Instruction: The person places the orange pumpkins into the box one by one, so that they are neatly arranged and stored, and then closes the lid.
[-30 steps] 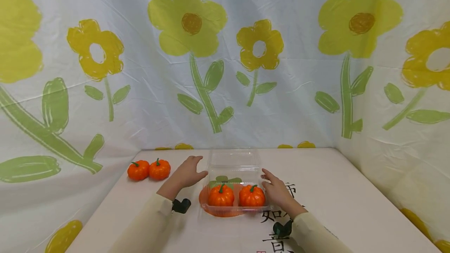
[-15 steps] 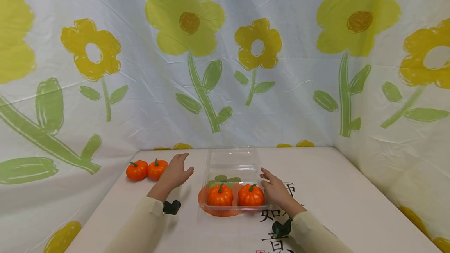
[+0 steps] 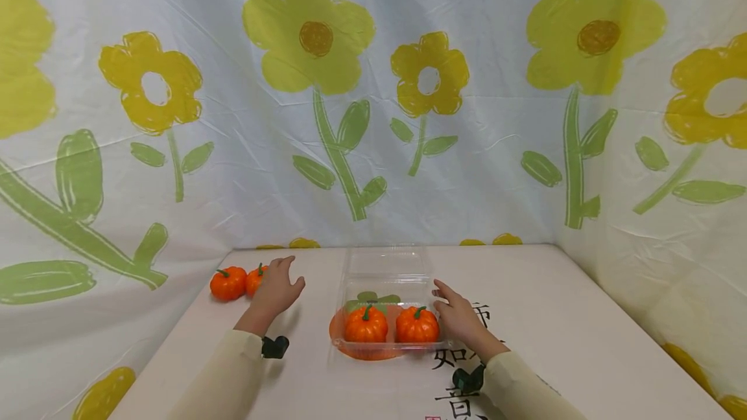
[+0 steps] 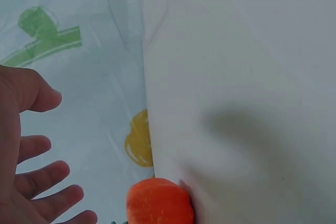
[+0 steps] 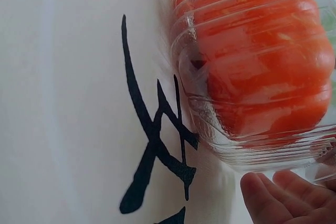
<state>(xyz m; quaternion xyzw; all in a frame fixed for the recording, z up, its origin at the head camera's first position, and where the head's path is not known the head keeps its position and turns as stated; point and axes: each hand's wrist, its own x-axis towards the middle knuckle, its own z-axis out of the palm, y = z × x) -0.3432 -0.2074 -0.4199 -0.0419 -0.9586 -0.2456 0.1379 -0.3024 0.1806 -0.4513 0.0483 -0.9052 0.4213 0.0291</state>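
A clear plastic hinged box point(image 3: 388, 346) stands mid-table with its lid point(image 3: 385, 260) folded back. Two small orange pumpkins point(image 3: 366, 325) sit side by side in its front part. My right hand point(image 3: 462, 320) is at the box's right side; in the right wrist view its fingertips point(image 5: 254, 184) touch the plastic rim, fingers mostly extended. At the back left, a pumpkin point(image 3: 228, 284) stands beside another pumpkin point(image 3: 254, 280), which my left hand point(image 3: 273, 291) partly covers from the camera. That hand hovers with fingers spread, holding nothing; a pumpkin point(image 4: 160, 203) shows below it in the left wrist view.
The pale table point(image 3: 554, 316) carries black brush characters point(image 3: 449, 356) and a printed orange shape under the box. A flowered curtain point(image 3: 484, 148) closes off the back and sides. Dark wrist mounts point(image 3: 275, 347) sit on both wrists.
My left hand has moved left, away from the box and towards the pumpkins at the back left, partly covering one. The right hand and the box have stayed in place.
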